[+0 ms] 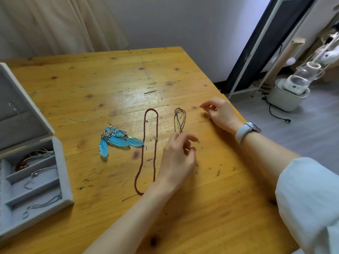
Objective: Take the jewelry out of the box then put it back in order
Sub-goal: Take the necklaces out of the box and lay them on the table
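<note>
Wooden table. Grey jewelry box open at left edge, chains in its compartments. Left hand over table, fingers loosely curled, near lower end of grey cord necklace; grip unclear. Right hand right of cord, fingers loosely bent, holding nothing visible. Brown bead necklace laid long; blue feather earrings left of it.
</note>
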